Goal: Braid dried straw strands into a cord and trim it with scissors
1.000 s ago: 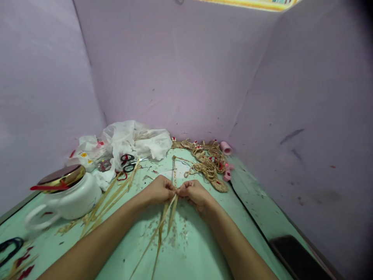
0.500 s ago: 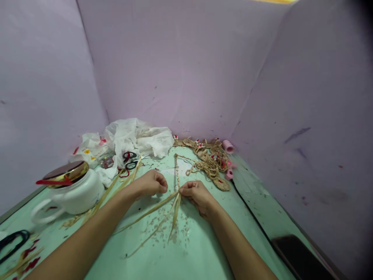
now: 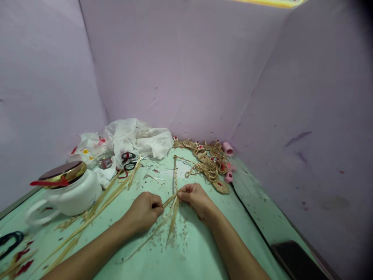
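A thin straw braid [image 3: 175,173] runs down the middle of the green table, its upper end fixed at a small point. Loose straw strands [image 3: 173,224] fan out from its lower end. My right hand [image 3: 192,198] pinches the braid where the strands part. Closed around one strand that leads off to the left, my left hand [image 3: 149,210] rests lower and a little apart from the right one. The far end of that strand is hidden by my left hand.
At the left are a white pot [image 3: 78,194] with a lid and red stick, long straw strips [image 3: 99,212] and black scissors [image 3: 130,165]. White plastic bags [image 3: 136,136], coiled braids [image 3: 208,167] and a pink spool [image 3: 227,149] lie at the back. A dark phone [image 3: 297,258] is at right.
My left hand has moved down towards me and closed on the left strand, which lay loose before. My right hand keeps its pinch at the braid's lower end.
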### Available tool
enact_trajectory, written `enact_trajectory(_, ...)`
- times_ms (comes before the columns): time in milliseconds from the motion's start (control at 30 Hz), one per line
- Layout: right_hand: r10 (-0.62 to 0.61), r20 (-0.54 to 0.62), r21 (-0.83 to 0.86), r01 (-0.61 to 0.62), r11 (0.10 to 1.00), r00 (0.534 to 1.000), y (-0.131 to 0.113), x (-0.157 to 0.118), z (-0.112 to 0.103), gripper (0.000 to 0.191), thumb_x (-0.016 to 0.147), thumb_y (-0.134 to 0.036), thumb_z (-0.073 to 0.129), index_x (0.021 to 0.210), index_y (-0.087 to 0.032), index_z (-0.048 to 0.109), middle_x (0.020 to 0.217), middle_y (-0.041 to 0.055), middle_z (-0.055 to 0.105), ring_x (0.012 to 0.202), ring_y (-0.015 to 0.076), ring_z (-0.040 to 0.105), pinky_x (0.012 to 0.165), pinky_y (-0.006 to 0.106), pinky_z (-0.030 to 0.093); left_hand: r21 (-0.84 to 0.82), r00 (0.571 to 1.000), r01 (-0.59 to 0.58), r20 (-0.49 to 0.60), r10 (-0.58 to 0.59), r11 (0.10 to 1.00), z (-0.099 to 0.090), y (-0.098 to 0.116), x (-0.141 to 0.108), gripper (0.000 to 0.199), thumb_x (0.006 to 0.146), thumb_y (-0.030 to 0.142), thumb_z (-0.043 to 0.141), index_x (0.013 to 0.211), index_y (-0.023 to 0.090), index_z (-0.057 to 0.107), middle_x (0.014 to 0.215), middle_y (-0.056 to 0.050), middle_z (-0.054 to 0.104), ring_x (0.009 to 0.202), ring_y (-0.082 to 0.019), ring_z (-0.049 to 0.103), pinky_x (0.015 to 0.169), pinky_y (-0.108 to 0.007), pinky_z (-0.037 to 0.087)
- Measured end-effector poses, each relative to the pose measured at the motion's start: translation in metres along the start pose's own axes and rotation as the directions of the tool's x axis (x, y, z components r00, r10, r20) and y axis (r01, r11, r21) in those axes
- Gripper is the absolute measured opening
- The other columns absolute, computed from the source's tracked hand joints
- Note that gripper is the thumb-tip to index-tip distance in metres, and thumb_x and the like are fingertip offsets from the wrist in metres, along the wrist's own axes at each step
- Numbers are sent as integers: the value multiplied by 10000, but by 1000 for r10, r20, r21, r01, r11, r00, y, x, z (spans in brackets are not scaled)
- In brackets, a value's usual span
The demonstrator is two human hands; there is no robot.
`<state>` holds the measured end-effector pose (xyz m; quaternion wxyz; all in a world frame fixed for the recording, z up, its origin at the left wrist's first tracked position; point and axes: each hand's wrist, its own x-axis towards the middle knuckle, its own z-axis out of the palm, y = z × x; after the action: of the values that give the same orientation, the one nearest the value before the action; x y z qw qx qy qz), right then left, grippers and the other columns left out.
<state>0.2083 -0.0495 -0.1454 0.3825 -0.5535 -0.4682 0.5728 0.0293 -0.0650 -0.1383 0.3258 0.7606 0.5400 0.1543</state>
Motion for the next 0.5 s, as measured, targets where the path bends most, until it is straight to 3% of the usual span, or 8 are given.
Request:
enact_trajectory(267,-7,17,-39,8,999,1000,3,4,0,54,540,-159,563,515,-112,561,402,-38,463,371,35,299,407,196,210,31,990,-114,81,111,993,-4,2,-2,160,611,154,376,546,132,520,503,31,395,517,-78,359,499,-187,242)
enact_trajectory(500,2,16,-9,-2,1000,1000,6,6,-1,61,528,-170,578,536,-110,570,423,-31,484,384,41,337,412,196,213,-9,989,-113,96,113,994,-4,0,-4,204,644,179,401,558,114,574,503,26,412,508,-72,367,492,-185,244)
